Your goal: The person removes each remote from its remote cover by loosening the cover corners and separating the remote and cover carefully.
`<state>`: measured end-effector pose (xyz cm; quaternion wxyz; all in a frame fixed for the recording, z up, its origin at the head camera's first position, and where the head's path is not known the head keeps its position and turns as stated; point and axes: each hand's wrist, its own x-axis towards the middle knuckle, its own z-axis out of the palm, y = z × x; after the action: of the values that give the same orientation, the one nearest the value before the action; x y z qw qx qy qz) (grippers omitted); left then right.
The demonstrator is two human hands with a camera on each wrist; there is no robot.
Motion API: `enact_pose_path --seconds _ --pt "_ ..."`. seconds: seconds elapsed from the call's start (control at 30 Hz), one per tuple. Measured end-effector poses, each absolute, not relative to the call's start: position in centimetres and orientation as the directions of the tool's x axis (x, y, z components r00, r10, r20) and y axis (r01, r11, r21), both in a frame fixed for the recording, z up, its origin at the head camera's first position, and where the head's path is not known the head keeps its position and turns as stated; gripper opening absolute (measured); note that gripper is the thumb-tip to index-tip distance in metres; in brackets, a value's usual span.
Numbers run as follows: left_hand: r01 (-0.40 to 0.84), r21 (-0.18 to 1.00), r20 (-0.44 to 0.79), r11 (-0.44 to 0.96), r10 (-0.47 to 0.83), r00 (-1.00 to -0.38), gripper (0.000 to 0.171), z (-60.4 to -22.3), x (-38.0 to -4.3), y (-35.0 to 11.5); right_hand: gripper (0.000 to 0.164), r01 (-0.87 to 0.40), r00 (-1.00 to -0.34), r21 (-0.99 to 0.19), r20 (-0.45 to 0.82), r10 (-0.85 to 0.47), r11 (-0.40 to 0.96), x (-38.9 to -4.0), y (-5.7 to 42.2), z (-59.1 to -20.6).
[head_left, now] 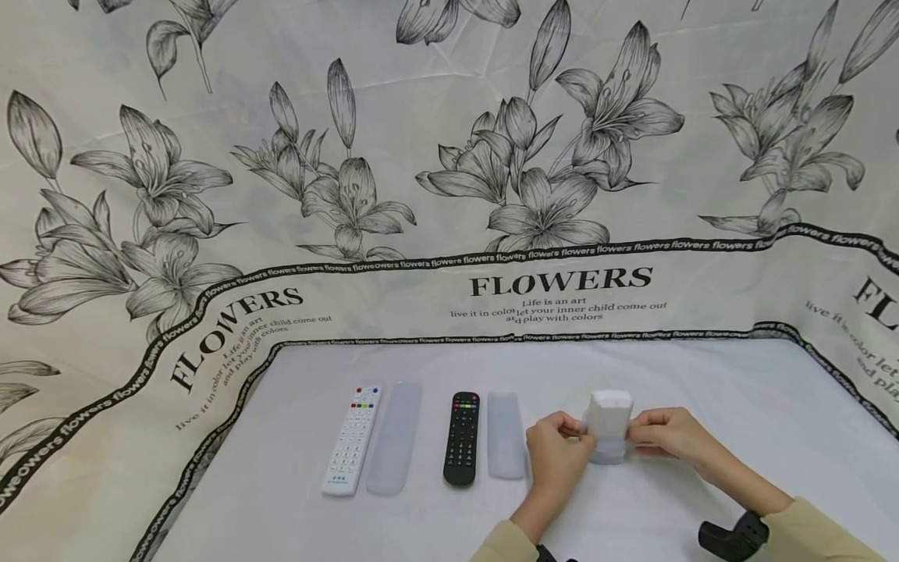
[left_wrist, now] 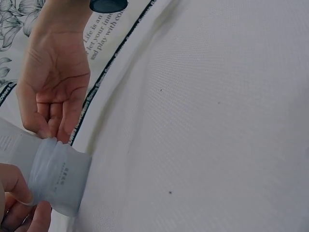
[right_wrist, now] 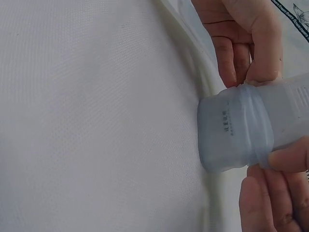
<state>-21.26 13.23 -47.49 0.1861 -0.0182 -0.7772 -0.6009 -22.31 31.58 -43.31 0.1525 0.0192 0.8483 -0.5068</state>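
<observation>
Between both hands a white remote control (head_left: pixel 609 412) stands on end, tilted, its top facing the head camera. A translucent silicone cover (head_left: pixel 608 455) is around its lower end, with the rim bunched in folds and small print showing through in the left wrist view. My left hand (head_left: pixel 558 460) pinches the cover's rim on the left side with thumb and fingers. On the opposite side my right hand (head_left: pixel 674 437) pinches the same rim; in the right wrist view its thumb (right_wrist: pixel 289 155) presses on the folded edge. The cover's closed end is at the white cloth.
Left of the hands lie a flat translucent cover (head_left: pixel 506 435), a black remote control (head_left: pixel 461 439), another translucent cover (head_left: pixel 395 439) and a white remote control (head_left: pixel 353 441). The white tablecloth (head_left: pixel 281 531) meets a flower-printed cloth (head_left: pixel 379 300) behind.
</observation>
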Motion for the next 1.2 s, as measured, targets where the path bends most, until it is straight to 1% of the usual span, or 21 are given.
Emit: enact_pose_path --seconds 0.4,0.8,1.07,1.2 --pt "0.264 0.919 0.328 0.293 -0.199 -0.923 0.016 -47.56 -21.09 13.14 0.014 0.194 -0.953 -0.829 -0.287 -0.100 0.525 -22.19 31.41 -43.30" --pt "0.266 0.919 0.330 0.292 -0.197 -0.923 0.016 -47.43 -21.19 12.99 0.013 0.221 -0.949 -0.824 -0.305 -0.079 0.521 -22.32 31.21 -43.20" --pt "0.241 0.930 0.300 0.278 -0.194 -0.934 0.015 -47.55 -20.95 12.97 0.014 0.210 -0.951 -0.834 -0.295 -0.091 0.510 -22.24 31.24 -43.50" --pt "0.243 0.928 0.304 0.282 -0.199 -0.932 0.014 -47.51 -20.95 13.00 0.015 0.214 -0.952 -0.839 -0.295 -0.088 0.500 -22.19 31.27 -43.60"
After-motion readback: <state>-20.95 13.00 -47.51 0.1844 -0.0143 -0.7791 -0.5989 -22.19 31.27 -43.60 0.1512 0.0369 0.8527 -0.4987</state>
